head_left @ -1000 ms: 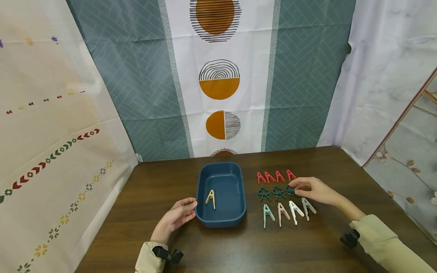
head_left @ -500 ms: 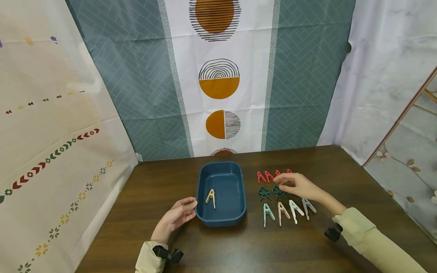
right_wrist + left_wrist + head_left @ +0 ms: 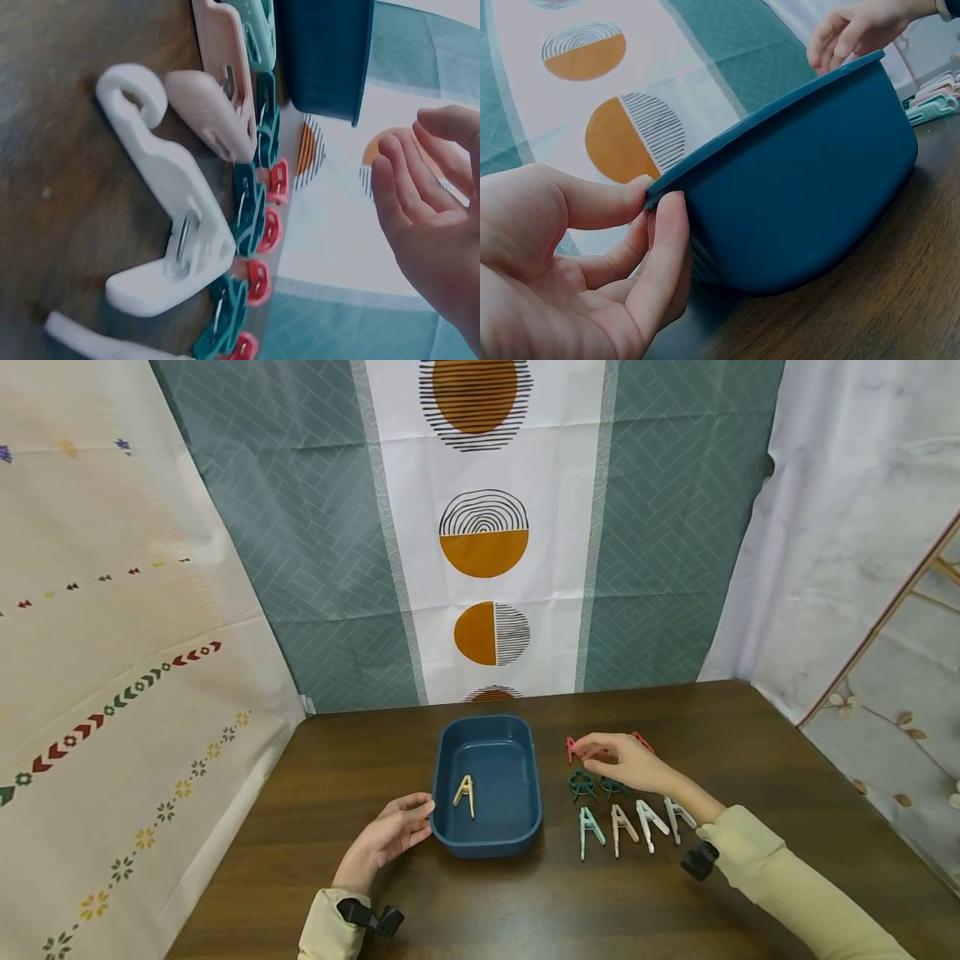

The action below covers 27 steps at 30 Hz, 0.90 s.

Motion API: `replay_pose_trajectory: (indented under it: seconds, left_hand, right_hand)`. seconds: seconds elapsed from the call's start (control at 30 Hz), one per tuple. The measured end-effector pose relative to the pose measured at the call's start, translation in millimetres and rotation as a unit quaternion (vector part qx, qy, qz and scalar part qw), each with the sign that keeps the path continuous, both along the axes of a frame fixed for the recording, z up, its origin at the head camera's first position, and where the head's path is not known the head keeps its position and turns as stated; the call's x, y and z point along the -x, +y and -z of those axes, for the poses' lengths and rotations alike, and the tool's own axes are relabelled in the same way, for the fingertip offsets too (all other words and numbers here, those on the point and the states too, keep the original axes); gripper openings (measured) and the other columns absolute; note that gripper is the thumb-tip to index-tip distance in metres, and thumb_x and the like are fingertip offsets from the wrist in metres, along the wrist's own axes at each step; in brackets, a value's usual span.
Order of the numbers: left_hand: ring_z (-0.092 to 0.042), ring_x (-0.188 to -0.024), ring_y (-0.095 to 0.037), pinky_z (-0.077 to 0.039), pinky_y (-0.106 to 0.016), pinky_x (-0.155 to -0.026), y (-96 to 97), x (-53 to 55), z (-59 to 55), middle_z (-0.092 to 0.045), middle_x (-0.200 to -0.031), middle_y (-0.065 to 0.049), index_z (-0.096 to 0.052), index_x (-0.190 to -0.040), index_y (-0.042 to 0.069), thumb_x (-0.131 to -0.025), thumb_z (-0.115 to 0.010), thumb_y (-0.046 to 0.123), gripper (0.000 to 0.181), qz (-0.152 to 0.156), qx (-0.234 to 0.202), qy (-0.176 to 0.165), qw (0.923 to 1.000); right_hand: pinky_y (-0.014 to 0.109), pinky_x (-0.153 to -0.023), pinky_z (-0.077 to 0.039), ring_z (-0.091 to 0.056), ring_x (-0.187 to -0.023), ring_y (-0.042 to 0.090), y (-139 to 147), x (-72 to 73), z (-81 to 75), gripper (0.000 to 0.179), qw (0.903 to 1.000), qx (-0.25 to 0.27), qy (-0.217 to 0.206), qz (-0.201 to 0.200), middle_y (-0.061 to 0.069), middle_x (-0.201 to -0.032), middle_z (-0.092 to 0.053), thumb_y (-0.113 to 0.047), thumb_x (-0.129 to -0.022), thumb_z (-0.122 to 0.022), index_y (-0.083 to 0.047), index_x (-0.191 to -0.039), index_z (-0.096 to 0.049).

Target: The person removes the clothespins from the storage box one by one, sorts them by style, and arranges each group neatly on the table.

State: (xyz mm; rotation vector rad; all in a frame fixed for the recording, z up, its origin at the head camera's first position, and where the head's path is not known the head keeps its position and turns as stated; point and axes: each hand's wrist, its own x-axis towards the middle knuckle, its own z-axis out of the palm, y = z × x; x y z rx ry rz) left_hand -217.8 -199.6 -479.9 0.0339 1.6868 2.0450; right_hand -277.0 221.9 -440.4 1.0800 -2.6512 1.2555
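Observation:
My left hand [image 3: 396, 832] pinches the left rim of a dark blue plastic tub [image 3: 487, 850]; in the left wrist view, thumb and fingers of the hand [image 3: 577, 255] meet at the edge of the tub [image 3: 802, 187]. One yellow clothespin [image 3: 464, 793] lies inside. To the tub's right, my right hand [image 3: 626, 762] hovers over the back rows of clips, fingers loosely bent with nothing between them in the right wrist view. It covers part of the row of red clips [image 3: 570, 750] and of the dark green clips [image 3: 582, 785].
Nearer the front lie a mint clothespin [image 3: 590, 832], a pink clothespin [image 3: 622, 828] and white clothespins [image 3: 651, 824] in a row. All stand on a brown wooden table [image 3: 480, 910]. Patterned cloth [image 3: 487, 635] hangs behind the table's far edge.
My right hand has moved left and slightly farther back, from the rightmost dark green clip to over the red clips. My left hand and the tub have kept their place.

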Motion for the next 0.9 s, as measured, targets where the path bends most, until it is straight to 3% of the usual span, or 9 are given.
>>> replay_pose_trajectory:
  seconds: [0.17,0.5,0.73,0.9]
  left_hand:
    - [-0.065,-0.076,-0.006,-0.056,-0.019,-0.076,0.0,0.6,0.3,-0.066,-0.085,0.003,-0.048,-0.120,0.003,-0.098,-0.056,0.015,0.026,0.000,0.000,0.000,1.0000]
    - [-0.065,-0.075,-0.006,-0.057,-0.020,-0.076,0.8,1.3,2.3,-0.066,-0.084,0.004,-0.047,-0.123,0.001,-0.098,-0.056,0.015,0.029,-0.004,-0.003,-0.007,1.0000]
    - [-0.065,-0.074,-0.006,-0.056,-0.020,-0.076,0.3,0.9,1.8,-0.066,-0.084,0.004,-0.047,-0.122,0.002,-0.098,-0.056,0.014,0.027,-0.006,-0.001,-0.005,1.0000]
    - [-0.065,-0.074,-0.005,-0.057,-0.020,-0.076,1.0,0.7,-0.5,-0.065,-0.083,0.004,-0.048,-0.120,0.003,-0.098,-0.055,0.013,0.025,-0.005,-0.006,-0.008,0.9999]
  right_hand:
    - [0.045,-0.086,-0.054,-0.064,-0.096,0.013,-10.5,1.2,-1.5,0.021,0.9996,0.002,0.026,0.015,-0.001,-0.105,-0.068,-0.011,-0.094,-0.063,-0.016,-0.114,-0.063]
    - [0.028,-0.075,-0.054,-0.064,-0.093,0.012,-30.8,4.5,-6.7,0.024,0.9987,-0.018,0.048,-0.002,0.002,-0.106,-0.068,-0.009,-0.094,-0.061,-0.008,-0.117,-0.063]
    - [0.042,-0.086,-0.055,-0.065,-0.099,0.023,-46.2,7.0,-13.7,0.026,0.9982,-0.018,0.053,-0.021,0.007,-0.111,-0.067,-0.006,-0.093,-0.061,-0.005,-0.119,-0.061]
    - [0.041,-0.089,-0.054,-0.063,-0.103,0.028,-59.3,8.6,-16.9,0.028,0.9973,-0.030,0.056,-0.036,0.012,-0.117,-0.065,-0.004,-0.092,-0.062,-0.002,-0.120,-0.060]
